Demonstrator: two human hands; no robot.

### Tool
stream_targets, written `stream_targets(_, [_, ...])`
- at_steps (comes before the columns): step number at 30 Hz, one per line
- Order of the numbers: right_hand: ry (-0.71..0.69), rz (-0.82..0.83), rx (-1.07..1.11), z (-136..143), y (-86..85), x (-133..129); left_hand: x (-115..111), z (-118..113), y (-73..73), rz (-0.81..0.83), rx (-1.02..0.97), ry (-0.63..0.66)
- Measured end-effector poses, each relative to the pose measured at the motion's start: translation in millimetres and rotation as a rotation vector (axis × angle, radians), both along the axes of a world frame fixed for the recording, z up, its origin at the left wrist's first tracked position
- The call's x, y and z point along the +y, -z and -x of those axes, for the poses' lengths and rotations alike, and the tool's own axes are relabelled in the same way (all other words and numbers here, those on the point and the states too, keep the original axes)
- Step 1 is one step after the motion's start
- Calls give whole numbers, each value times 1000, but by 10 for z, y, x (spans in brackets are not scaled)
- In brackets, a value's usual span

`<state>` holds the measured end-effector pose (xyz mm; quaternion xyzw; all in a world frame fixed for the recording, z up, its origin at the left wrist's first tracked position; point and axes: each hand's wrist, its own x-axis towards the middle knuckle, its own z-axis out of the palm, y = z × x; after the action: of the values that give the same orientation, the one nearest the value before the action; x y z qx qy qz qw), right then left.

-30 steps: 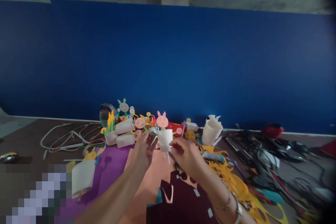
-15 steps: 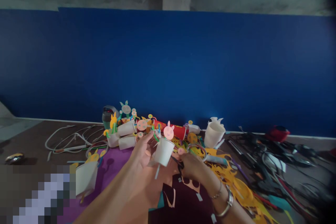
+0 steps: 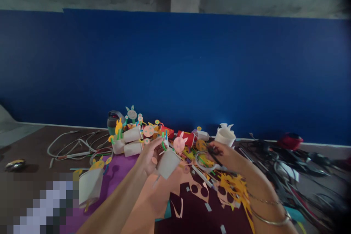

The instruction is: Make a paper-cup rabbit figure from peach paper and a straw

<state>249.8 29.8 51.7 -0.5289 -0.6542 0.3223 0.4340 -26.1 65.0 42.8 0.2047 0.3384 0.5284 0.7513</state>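
My left hand (image 3: pixel 150 155) is closed on a white paper cup (image 3: pixel 168 164), which tilts over the peach sheet. A pink paper rabbit face (image 3: pixel 180 144) stands at the cup's rim, along with a bent green straw (image 3: pixel 163 142); a pale straw end (image 3: pixel 156 181) shows below the cup. To the right, my right hand (image 3: pixel 219 151) has its fingers curled on a dark, slim tool that looks like scissors (image 3: pixel 216 158), blurred. It is above the yellow scraps and beside a tape roll (image 3: pixel 205 161), in front of another white cup (image 3: pixel 225 135).
Several decorated cups (image 3: pixel 133 134) and red cups (image 3: pixel 186 138) lie along the back by the blue panel (image 3: pixel 175 65). White cables (image 3: pixel 79 146) coil at left, and dark cables (image 3: pixel 290 175) tangle at right. Cut paper scraps (image 3: pixel 200 191) cover the dark sheet (image 3: pixel 203 219). Another cup (image 3: pixel 90 188) is at front left.
My right hand has moved right and away from the cup, with the dark tool, uncovering paper scraps and a pale strip. The cup in my left hand has tilted more and shifted slightly.
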Motion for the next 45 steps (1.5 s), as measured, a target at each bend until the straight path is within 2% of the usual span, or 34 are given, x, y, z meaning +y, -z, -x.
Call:
stream_targets(2, [-123,85,90,111,-64,-7,-42,-28,6,-37,54,8])
stream_targets(4, [-262,123,86,279,-119,-43,-90,-45,4,-89,129,75])
stream_targets(8, [-384,179,52,561,-195,-146,-173,-46,-34,-175,240,228])
stream_targets(13, [-412,227,85,642,-223,-184,-213,-45,-74,-187,330,270])
stream_targets(22, [-389,258,113,651,-220,-174,-193,-45,-42,-203,370,314])
stream_targets(32, [-322,233,131,692,-149,-167,-187,-36,-51,-158,299,317])
stream_targets(36, [-276,202,119,659,-167,-175,-163,-33,-20,-114,209,290])
stream_targets(38, [-203,145,147,574,-191,-149,-126,-21,4,-78,138,266])
stream_targets(41, [18,39,183,369,-191,-60,-48,3,32,8,22,192])
stream_targets(43, [175,24,-9,247,-144,3,-2,20,35,34,-64,119])
stream_targets(45, [259,46,-348,203,-62,38,22,31,20,22,-156,38])
